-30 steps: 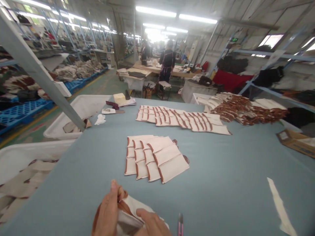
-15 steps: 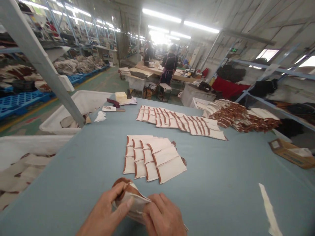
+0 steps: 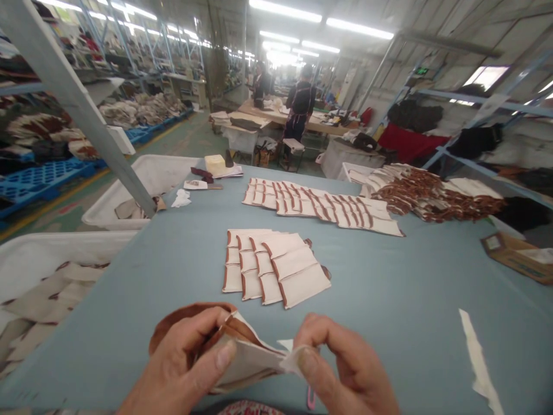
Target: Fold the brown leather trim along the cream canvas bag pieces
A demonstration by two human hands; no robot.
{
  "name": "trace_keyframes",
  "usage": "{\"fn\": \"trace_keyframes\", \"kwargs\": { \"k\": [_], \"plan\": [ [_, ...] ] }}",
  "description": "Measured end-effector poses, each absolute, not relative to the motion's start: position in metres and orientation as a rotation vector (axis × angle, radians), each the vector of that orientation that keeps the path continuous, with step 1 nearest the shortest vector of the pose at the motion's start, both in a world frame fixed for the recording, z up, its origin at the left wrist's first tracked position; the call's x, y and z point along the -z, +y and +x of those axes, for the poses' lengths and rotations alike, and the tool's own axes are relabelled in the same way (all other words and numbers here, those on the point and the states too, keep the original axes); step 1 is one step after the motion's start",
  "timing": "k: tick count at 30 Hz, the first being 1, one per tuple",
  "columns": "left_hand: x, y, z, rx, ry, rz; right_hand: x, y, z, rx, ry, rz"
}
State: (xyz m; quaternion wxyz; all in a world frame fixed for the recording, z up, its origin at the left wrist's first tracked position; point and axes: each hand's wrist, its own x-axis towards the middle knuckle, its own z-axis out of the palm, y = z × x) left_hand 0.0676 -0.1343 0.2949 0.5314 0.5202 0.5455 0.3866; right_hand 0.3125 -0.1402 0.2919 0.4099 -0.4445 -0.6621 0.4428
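Near the front edge of the table, my left hand (image 3: 185, 357) is closed on a cream fabric piece with brown trim (image 3: 254, 360), thumb on the pale side. The piece bends open and its brown band curves behind the fingers. My right hand (image 3: 341, 369) pinches a thin white flap (image 3: 292, 360) at the right end of the piece. Whether that flap is part of the piece or a separate layer, I cannot tell. Below the right hand shows a small pink loop (image 3: 311, 397), mostly hidden. Beyond both hands lie several overlapping cream panels with brown edges (image 3: 302, 276).
A long overlapped row of similar panels (image 3: 319, 206) lies farther back, with a heaped pile (image 3: 427, 193) at right. A white strip (image 3: 477, 357) and a cardboard box (image 3: 518, 256) are on the right. White bins (image 3: 129, 236) and a metal post (image 3: 86, 98) stand left. Two people work beyond.
My right hand has moved right, away from the left, drawing the white flap out. The fabric piece has opened wider, and the pink loop has come into view.
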Motion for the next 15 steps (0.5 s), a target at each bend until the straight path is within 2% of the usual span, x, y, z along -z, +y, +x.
{"fn": "trace_keyframes", "kwargs": {
  "k": [5, 15],
  "plan": [
    [-0.3, -0.138, 0.069, -0.91, 1.347, 1.388, -0.304, -0.145, 0.286, -1.274, -1.54, -1.334],
    [-0.288, -0.142, 0.065, -0.95, 1.345, 1.549, -0.311, -0.145, 0.259, -0.941, -1.631, -1.354]
  ]
}}
